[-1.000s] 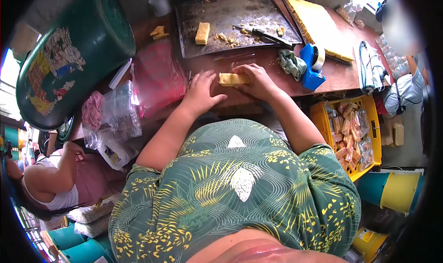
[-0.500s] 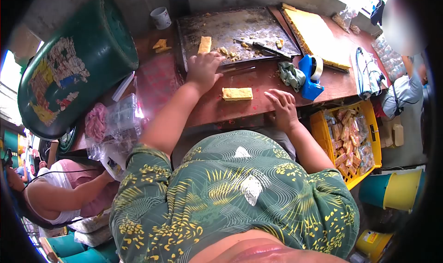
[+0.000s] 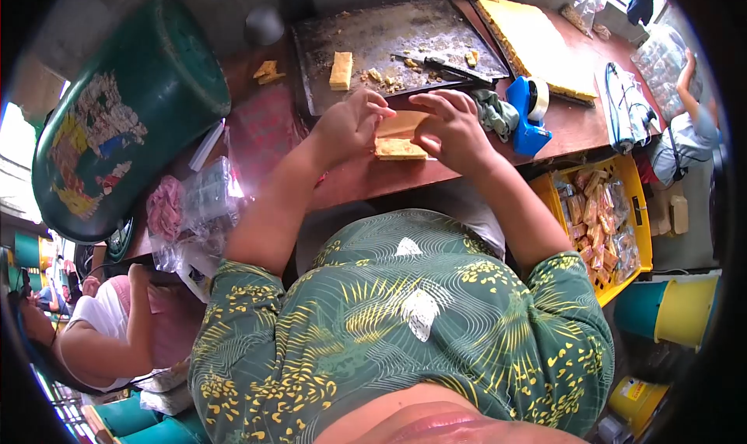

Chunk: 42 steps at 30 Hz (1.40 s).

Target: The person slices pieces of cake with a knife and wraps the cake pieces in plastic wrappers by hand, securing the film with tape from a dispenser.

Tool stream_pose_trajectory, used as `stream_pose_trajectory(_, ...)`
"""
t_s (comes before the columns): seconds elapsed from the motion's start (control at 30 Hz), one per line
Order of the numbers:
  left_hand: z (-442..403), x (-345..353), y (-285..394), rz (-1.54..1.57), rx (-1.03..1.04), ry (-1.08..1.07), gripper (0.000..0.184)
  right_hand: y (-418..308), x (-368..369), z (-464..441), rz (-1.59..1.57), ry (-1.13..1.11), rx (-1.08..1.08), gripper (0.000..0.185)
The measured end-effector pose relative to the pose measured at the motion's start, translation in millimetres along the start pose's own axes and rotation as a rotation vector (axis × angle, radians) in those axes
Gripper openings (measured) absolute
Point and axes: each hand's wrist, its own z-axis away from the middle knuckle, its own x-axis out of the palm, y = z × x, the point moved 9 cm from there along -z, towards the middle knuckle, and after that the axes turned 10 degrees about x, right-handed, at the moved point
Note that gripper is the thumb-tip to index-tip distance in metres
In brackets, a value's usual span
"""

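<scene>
A yellow rectangular cake slice (image 3: 401, 149) lies on the table's front part, between and just below my two hands. Behind it, a thin brownish sheet (image 3: 401, 123), perhaps clear wrapping film, spans from hand to hand. My left hand (image 3: 359, 122) is closed in a pinch at the sheet's left edge. At its right edge my right hand (image 3: 455, 129) is curled, with thumb and fingers pinching; the exact grip is partly hidden. Another cake slice (image 3: 341, 71) stands on the dark baking tray (image 3: 366, 35), beyond my left hand, with crumbs and a knife (image 3: 455, 69) beside it.
A blue tape dispenser (image 3: 528, 121) and a grey-green cloth (image 3: 496, 113) are right of my hands. Farther right lies a large cake slab (image 3: 537, 43). A yellow crate (image 3: 640, 210) holds wrapped pieces. A big green tub (image 3: 128, 117) leans at left. Other people are at both sides.
My left hand has come off the tray area toward the slice. My right hand has moved up and inward. Both hands have closed, and the sheet now stretches between them.
</scene>
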Motion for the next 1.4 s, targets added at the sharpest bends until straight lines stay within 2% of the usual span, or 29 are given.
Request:
stream_pose_trajectory(0.07,9.3,10.2,17.6,0.024,-0.013,-0.021,0.03,18.3,24.7,-5.2,-0.122,-0.236,0.033,0.014)
stream_pose_trajectory(0.1,9.3,12.7,40.8,-0.061,0.069,-0.034,0.039,17.1,28.2,-6.9,-0.16,-0.282,0.059,0.018)
stream_pose_trajectory(0.2,12.7,24.8,63.7,-0.647,0.314,-0.09,0.049,21.6,27.8,-9.5,-0.429,-0.292,0.325,0.024)
stream_pose_trajectory(0.23,15.3,26.3,59.0,-0.675,0.306,-0.073,0.057,22.7,28.4,-6.1,-0.349,-0.24,0.293,0.027)
stream_pose_trajectory(0.33,17.7,29.7,51.8,-0.653,0.185,-0.085,0.06,24.9,50.0,12.0,-0.192,-0.244,0.122,0.022)
stream_pose_trajectory(0.37,17.1,31.7,48.1,-0.643,0.171,-0.082,0.061,28.4,62.2,19.0,-0.268,-0.36,0.108,0.015)
stream_pose_trajectory(0.47,20.7,37.4,27.6,-0.624,0.127,-0.084,0.063,31.9,61.7,25.4,-0.153,-0.337,0.226,0.008)
stream_pose_trajectory(0.6,26.6,37.1,21.5,-0.641,0.139,-0.064,0.063,41.2,54.4,29.4,-0.265,-0.249,0.316,0.012)
stream_pose_trajectory(0.63,28.7,34.6,24.1,-0.649,0.156,-0.037,0.062,50.9,55.4,32.8,-0.328,-0.267,0.433,0.011)
stream_pose_trajectory(0.73,47.4,15.7,-24.8,-0.058,-0.236,0.214,0.049,77.9,64.9,52.0,-0.604,-0.308,0.752,0.007)
stream_pose_trajectory(0.77,54.7,13.5,-37.9,0.087,-0.337,0.261,0.033,89.4,79.2,61.9,-0.756,-0.313,0.832,0.005)
stream_pose_trajectory(0.8,57.8,15.5,-49.3,0.181,-0.304,0.247,0.029,95.0,90.9,69.1,-0.912,-0.317,0.91,0.004)
stream_pose_trajectory(0.83,61.1,17.9,-69.1,0.275,-0.264,0.233,0.025,93.0,86.3,67.3,-0.853,-0.304,0.92,0.006)
stream_pose_trajectory(0.87,63.2,19.9,-78.4,0.369,-0.225,0.22,0.022,91.4,87.5,65.5,-0.807,-0.333,0.827,0.006)
stream_pose_trajectory(0.93,63.8,21.5,-69.8,0.341,-0.299,0.147,0.023,86.7,88.1,62.0,-0.712,-0.389,0.641,0.008)
stream_pose_trajectory(1.03,65.2,23.1,-53.6,0.345,-0.423,0.122,0.021,88.7,96.4,75.1,-0.899,-0.431,0.926,0.006)
stream_pose_trajectory(1.1,62.5,24.3,-41.2,0.351,-0.428,0.192,0.019,79.0,80.5,68.6,-0.76,-0.43,0.922,0.012)
stream_pose_trajectory(1.13,62.2,18.0,-42.6,0.182,-0.379,0.193,0.018,77.2,75.0,67.0,-0.689,-0.429,0.917,0.016)
stream_pose_trajectory(1.2,63.7,6.5,-46.6,-0.155,-0.277,0.194,0.017,78.1,68.7,66.2,-0.615,-0.371,0.888,0.013)
stream_pose_trajectory(1.23,58.5,3.9,-24.4,-0.348,-0.197,0.165,0.017,78.8,66.0,65.1,-0.578,-0.342,0.873,0.012)
stream_pose_trajectory(1.3,55.9,5.3,20.7,-0.732,-0.031,0.102,0.016,68.9,48.7,53.7,-0.328,-0.227,0.548,0.014)
stream_pose_trajectory(1.33,59.6,6.1,18.7,-0.721,-0.07,0.087,0.016,60.9,40.6,51.8,-0.204,-0.17,0.385,0.015)
stream_pose_trajectory(1.4,65.3,6.8,12.4,-0.696,-0.15,0.059,0.016,64.2,43.1,58.8,-0.124,-0.219,0.381,0.018)
